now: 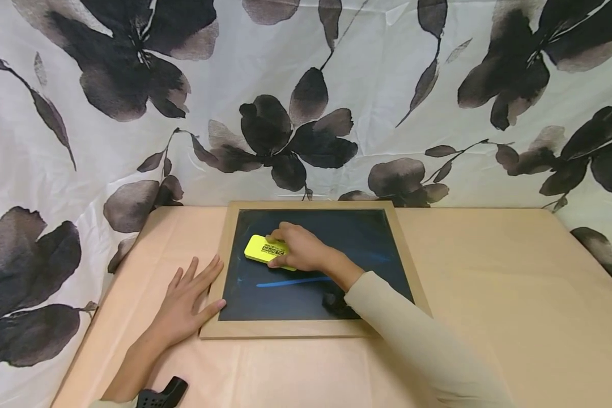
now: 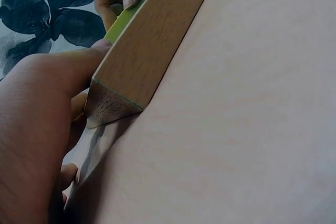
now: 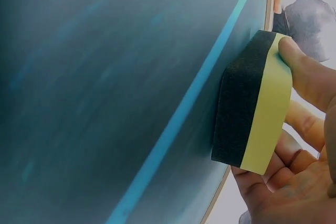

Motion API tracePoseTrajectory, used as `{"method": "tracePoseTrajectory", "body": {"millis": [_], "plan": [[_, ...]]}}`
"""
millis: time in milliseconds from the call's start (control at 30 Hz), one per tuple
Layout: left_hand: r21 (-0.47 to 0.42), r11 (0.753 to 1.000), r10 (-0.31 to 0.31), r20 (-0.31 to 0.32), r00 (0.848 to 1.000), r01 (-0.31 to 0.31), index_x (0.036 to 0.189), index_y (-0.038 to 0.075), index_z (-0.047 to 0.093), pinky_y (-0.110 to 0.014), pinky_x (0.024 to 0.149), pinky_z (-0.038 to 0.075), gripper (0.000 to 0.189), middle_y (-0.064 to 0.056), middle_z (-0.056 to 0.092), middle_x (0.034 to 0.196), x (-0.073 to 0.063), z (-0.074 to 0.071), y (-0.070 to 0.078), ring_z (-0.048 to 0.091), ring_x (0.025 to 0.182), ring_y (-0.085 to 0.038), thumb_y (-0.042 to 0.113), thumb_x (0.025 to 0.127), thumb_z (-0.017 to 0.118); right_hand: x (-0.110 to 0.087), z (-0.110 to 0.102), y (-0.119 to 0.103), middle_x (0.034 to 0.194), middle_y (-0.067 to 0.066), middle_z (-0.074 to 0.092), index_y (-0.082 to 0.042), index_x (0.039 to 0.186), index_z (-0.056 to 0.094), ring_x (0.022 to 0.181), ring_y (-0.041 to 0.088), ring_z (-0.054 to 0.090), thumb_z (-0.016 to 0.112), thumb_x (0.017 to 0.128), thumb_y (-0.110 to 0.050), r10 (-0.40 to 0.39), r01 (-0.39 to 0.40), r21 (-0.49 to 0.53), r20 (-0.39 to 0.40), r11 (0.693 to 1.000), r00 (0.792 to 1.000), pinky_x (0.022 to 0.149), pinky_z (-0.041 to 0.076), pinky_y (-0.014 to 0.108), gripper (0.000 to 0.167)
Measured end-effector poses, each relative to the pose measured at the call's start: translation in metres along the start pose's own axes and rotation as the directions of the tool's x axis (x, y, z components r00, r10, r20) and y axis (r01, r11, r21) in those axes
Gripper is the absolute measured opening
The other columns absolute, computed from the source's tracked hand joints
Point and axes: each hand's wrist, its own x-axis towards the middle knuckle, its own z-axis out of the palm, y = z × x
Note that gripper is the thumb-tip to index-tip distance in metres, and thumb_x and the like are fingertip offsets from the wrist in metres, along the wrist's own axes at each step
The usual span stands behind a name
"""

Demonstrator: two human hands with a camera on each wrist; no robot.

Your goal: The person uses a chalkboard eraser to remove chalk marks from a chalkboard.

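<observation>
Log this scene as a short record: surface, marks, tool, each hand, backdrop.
Surface: dark board in a wooden frame
Marks: bold blue line, fainter blue smears
Tool: yellow eraser with a black pad
Right hand: grips the eraser
Left hand: rests at the frame's left side, fingers spread
Backdrop: white cloth with dark flowers

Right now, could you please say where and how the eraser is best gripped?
Probably across the width of the eraser, by its yellow backing, from above: the dark pad faces the board, and the right hand spans the long sides there.
</observation>
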Motion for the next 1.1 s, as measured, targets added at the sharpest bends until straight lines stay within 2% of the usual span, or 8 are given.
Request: {"method": "tracePoseTrajectory", "body": {"millis": [267, 433, 600, 767, 867, 1100], "plan": [[-0.003, 1.000, -0.013, 0.009, 1.000, 0.013, 0.151, 0.018, 0.034, -0.061, 0.110, 0.004, 0.073, -0.005, 0.029, 0.155, -0.001, 0.000, 0.002, 0.015, 0.141, -0.044, 0.042, 0.089, 0.064, 0.012, 0.008, -0.013, 0.094, 0.000, 0.054, -0.005, 0.128, 0.061, 0.077, 0.014, 0.047, 0.077, 0.081, -0.034, -0.003, 0.002, 0.034, 0.026, 0.999, 1.000, 0.065, 0.038, 0.024, 0.057], [0.009, 1.000, -0.020, 0.014, 1.000, 0.020, 0.151, 0.018, 0.033, -0.060, 0.110, 0.004, 0.073, -0.005, 0.029, 0.155, 0.000, 0.001, 0.001, 0.014, 0.141, -0.044, 0.043, 0.089, 0.063, 0.016, 0.008, -0.015, 0.094, -0.001, 0.053, -0.007, 0.129, 0.061, 0.078, 0.014, 0.048, 0.077, 0.081, -0.036, 0.008, -0.009, 0.023, 0.045, 1.000, 0.999, 0.067, 0.039, 0.024, 0.059], [0.009, 1.000, -0.019, 0.007, 1.000, 0.019, 0.150, 0.017, 0.034, -0.061, 0.110, 0.005, 0.073, -0.006, 0.030, 0.154, -0.001, 0.001, 0.001, 0.015, 0.141, -0.043, 0.042, 0.089, 0.064, 0.018, 0.005, -0.013, 0.096, -0.002, 0.055, -0.008, 0.128, 0.062, 0.080, 0.014, 0.049, 0.079, 0.078, -0.035, -0.001, -0.004, 0.056, 0.083, 0.998, 0.997, 0.069, 0.041, 0.024, 0.059], [0.009, 1.000, -0.022, 0.015, 1.000, 0.022, 0.150, 0.017, 0.035, -0.060, 0.110, 0.006, 0.072, -0.005, 0.030, 0.154, -0.001, 0.002, 0.001, 0.015, 0.141, -0.043, 0.043, 0.089, 0.064, 0.008, 0.003, -0.013, 0.097, -0.003, 0.056, -0.010, 0.128, 0.062, 0.081, 0.013, 0.050, 0.080, 0.078, -0.034, -0.032, 0.022, 0.088, 0.116, 0.996, 0.993, 0.071, 0.043, 0.024, 0.058], [0.009, 1.000, -0.020, 0.013, 1.000, 0.020, 0.150, 0.017, 0.035, -0.061, 0.110, 0.006, 0.072, -0.006, 0.030, 0.154, -0.002, 0.001, 0.001, 0.015, 0.141, -0.043, 0.043, 0.089, 0.064, 0.001, 0.000, -0.012, 0.095, -0.005, 0.055, -0.011, 0.129, 0.061, 0.081, 0.013, 0.050, 0.080, 0.078, -0.035, -0.030, 0.019, 0.098, 0.108, 0.995, 0.994, 0.071, 0.044, 0.024, 0.058], [0.007, 1.000, -0.005, 0.008, 1.000, 0.005, 0.149, 0.015, 0.036, -0.061, 0.110, 0.006, 0.073, -0.008, 0.031, 0.153, -0.002, -0.001, 0.000, 0.016, 0.140, -0.044, 0.043, 0.089, 0.064, -0.025, -0.021, -0.001, 0.094, -0.004, 0.053, -0.014, 0.130, 0.060, 0.081, 0.015, 0.049, 0.079, 0.079, -0.036, 0.046, -0.050, 0.086, 0.053, 0.995, 0.998, 0.070, 0.044, 0.029, 0.059]]}}
